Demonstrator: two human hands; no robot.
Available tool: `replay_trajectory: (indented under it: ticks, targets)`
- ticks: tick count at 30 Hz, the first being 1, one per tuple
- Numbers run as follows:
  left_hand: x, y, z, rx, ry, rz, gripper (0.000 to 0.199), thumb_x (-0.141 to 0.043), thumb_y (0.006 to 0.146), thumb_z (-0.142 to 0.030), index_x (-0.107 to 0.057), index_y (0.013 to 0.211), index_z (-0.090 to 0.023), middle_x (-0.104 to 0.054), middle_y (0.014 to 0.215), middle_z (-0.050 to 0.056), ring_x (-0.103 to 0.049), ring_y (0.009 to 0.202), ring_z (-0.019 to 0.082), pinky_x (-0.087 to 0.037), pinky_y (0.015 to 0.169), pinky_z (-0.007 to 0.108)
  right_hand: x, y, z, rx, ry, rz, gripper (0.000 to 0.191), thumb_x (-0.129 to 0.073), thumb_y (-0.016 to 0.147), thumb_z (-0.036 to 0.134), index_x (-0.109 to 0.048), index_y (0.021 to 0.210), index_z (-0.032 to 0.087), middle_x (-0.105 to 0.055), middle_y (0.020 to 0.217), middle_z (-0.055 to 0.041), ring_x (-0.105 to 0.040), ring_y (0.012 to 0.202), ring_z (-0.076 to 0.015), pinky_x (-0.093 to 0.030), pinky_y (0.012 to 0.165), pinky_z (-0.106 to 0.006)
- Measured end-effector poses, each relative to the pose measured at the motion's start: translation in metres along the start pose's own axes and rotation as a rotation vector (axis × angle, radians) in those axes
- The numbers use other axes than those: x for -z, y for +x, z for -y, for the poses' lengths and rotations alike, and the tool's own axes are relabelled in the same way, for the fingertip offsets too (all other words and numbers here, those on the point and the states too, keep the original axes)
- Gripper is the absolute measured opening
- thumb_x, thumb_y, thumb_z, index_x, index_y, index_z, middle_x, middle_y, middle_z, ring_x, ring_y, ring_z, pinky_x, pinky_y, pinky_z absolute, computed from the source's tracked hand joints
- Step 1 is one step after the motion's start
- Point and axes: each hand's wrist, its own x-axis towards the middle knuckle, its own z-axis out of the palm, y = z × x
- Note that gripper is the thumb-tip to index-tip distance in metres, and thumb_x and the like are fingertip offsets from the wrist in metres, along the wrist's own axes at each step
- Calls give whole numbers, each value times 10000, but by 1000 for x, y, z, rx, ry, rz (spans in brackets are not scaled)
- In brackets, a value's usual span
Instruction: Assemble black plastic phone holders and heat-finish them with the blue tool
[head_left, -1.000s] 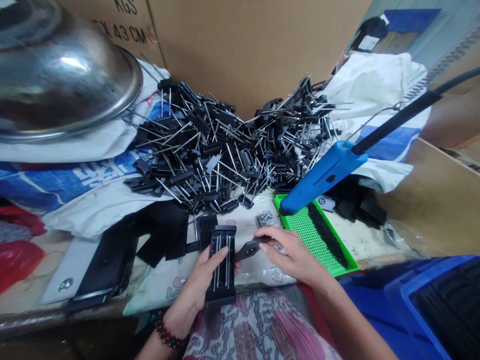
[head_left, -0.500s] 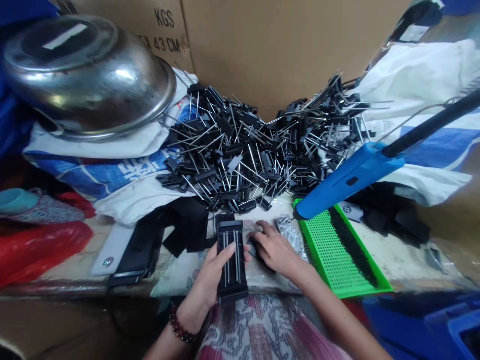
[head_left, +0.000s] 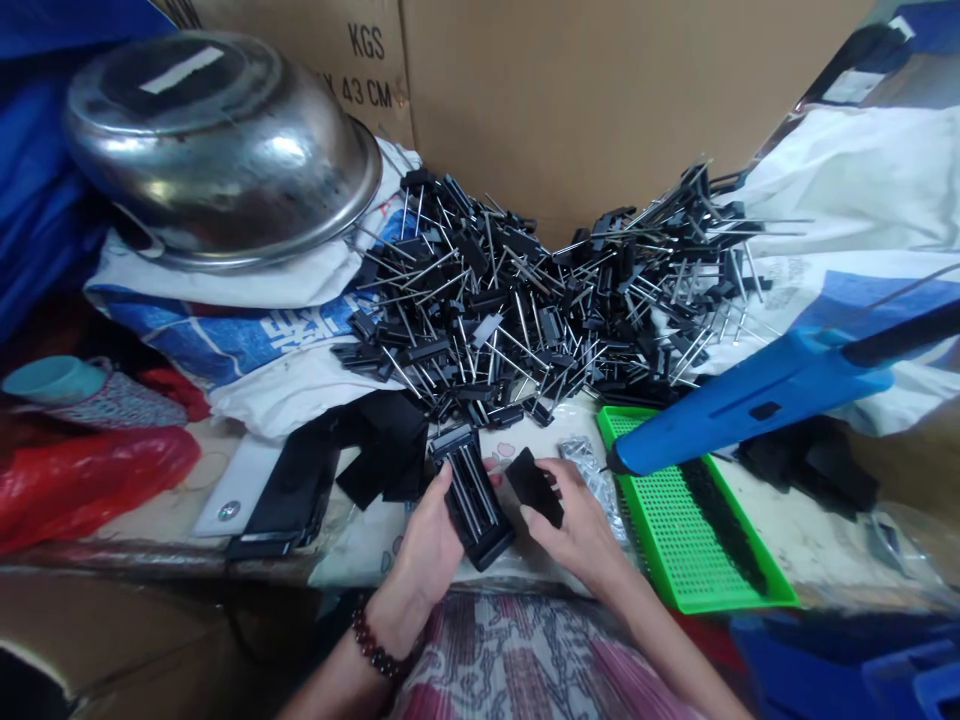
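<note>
My left hand (head_left: 435,530) is wrapped round a black frame (head_left: 474,500) with metal rods along its length, tilted with its top toward the left. Just right of it, my right hand (head_left: 574,520) pinches a small flat black plate (head_left: 535,487) between thumb and fingers. The plate and the frame are apart. Beyond both hands lies a large heap of black parts with metal rods (head_left: 517,300). Beside my right hand is a clear bag of small silvery pieces (head_left: 592,480).
A blue electric screwdriver (head_left: 750,400) hangs over a green basket (head_left: 697,540) at the right. Flat black pieces (head_left: 386,450) and a silver basin (head_left: 217,150) are at the left. A large carton (head_left: 615,110) stands behind the heap.
My right hand has lifted the black plate off the table beside the frame. The frame in my left hand has tilted. The view has shifted, and the screwdriver hangs farther right and lower.
</note>
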Motion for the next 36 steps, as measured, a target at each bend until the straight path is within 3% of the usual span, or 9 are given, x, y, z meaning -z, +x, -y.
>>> replay_trajectory:
  ticks: [4, 10, 14, 17, 22, 32, 36]
  targets:
    - [1, 4, 8, -19, -66, 57, 367, -510, 921, -394, -662, 1104, -114, -723, 1101, 103, -600, 1159, 259, -439, 1032, 366, 8, 7, 21, 101, 73, -74, 429, -558, 797, 243, -417, 1202, 212, -522, 1177, -128, -542, 1084, -289, -503, 884, -470]
    - [2, 10, 23, -83, -52, 90, 329, -651, 833, -395, -693, 1048, -150, -718, 1121, 76, -570, 1197, 262, -375, 1095, 360, -6, 16, 41, 210, -4, -80, 442, -575, 779, 200, -435, 1196, 164, -517, 1160, -150, -516, 1097, -306, -488, 932, -518]
    - [4, 15, 28, -91, -32, 49, 305, -689, 808, -352, -684, 1043, -158, -726, 1090, 66, -597, 1155, 253, -383, 1085, 365, -11, 15, 41, 216, -69, -75, 422, -608, 796, 236, -478, 1182, 127, -513, 1172, -175, -514, 1095, -317, -502, 924, -507]
    - [4, 17, 28, -76, -65, 20, 290, -666, 820, -341, -682, 1042, -154, -734, 1056, 66, -610, 1136, 250, -404, 1068, 372, -9, 9, 37, 245, -129, -55, 532, -655, 785, 304, -464, 1237, 98, -489, 1220, -202, -496, 1130, -344, -490, 944, -535]
    - [2, 17, 25, -61, -89, 80, 334, -644, 826, -341, -670, 1096, -147, -721, 1114, 70, -597, 1160, 243, -404, 1072, 362, -14, -1, 32, 240, -191, -83, 594, -625, 793, 273, -417, 1309, 66, -502, 1216, -218, -510, 1119, -352, -510, 923, -544]
    - [2, 16, 28, -125, -62, 81, 335, -715, 754, -359, -696, 1014, -148, -740, 1059, 75, -604, 1147, 261, -396, 1074, 388, -18, -1, 39, 245, -233, -70, 587, -625, 808, 282, -434, 1306, 37, -549, 1134, -215, -553, 1029, -345, -548, 852, -523]
    - [3, 17, 28, -148, -39, 0, 297, -729, 743, -347, -707, 973, -161, -750, 1016, 67, -643, 1079, 253, -432, 1037, 377, -25, -5, 37, 230, -248, -84, 603, -633, 803, 315, -434, 1307, 51, -550, 1150, -223, -555, 1017, -357, -543, 822, -541]
